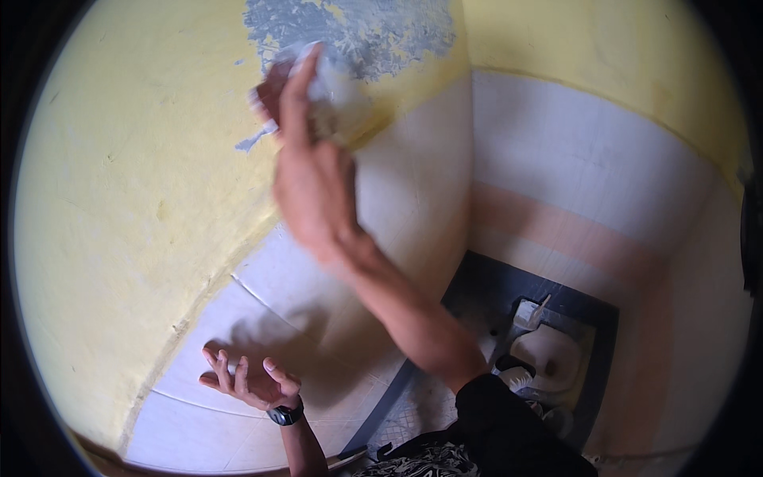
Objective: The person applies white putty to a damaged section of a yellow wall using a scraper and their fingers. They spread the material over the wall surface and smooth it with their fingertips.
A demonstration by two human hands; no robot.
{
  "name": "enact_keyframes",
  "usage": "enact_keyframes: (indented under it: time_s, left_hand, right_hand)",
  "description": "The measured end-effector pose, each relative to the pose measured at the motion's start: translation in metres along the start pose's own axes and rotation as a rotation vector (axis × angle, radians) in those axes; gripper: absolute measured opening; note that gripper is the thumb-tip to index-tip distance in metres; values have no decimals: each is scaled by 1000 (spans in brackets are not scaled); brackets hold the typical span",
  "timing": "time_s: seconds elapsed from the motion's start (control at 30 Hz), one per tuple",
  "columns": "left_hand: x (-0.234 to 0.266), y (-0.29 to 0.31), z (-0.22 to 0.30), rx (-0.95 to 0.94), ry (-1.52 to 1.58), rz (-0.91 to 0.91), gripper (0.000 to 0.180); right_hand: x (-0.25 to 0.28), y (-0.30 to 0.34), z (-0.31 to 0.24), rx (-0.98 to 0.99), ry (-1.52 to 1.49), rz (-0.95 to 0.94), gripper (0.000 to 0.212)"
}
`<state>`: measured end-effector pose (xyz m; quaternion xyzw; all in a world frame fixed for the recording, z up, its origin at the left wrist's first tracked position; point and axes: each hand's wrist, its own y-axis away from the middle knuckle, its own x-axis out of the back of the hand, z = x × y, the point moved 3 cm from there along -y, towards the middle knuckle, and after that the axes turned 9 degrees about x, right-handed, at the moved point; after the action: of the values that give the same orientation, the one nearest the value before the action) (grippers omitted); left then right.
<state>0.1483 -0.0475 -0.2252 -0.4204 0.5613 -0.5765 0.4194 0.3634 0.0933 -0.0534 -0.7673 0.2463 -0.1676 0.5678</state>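
My right hand (314, 171) reaches up to the yellow wall (119, 175), just below a rough grey patch (358, 36) where the surface differs from the paint. Its index finger is stretched out, and the other fingers look curled round something blurred that I cannot make out. A small grey flake or bare spot (253, 141) shows beside these fingers. Lower down, my left hand (254, 385) hangs in front of the white tiles (262, 274), palm up, fingers spread and bent, holding nothing. A dark watch (284, 413) is on that wrist.
A squat toilet (548, 354) lies on the floor at lower right, inside a dark tile border (548, 286). A light container with a handle (528, 312) stands beside it. The right-hand wall is tiled, with a peach band (548, 222). A raised ledge (191, 314) separates yellow paint from tiles.
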Motion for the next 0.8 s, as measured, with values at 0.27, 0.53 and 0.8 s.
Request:
enact_keyframes:
  time_s: [0.27,0.53,0.8]
  left_hand:
    - [0,0,0,18,24,12,36]
    - [0,-1,2,-10,-14,1,32]
    - [1,-2,2,2,-11,5,36]
  right_hand:
    - [67,14,4,-122,-210,63,90]
    - [1,-10,44,-81,129,-11,88]
    - [27,14,-44,201,-184,169,88]
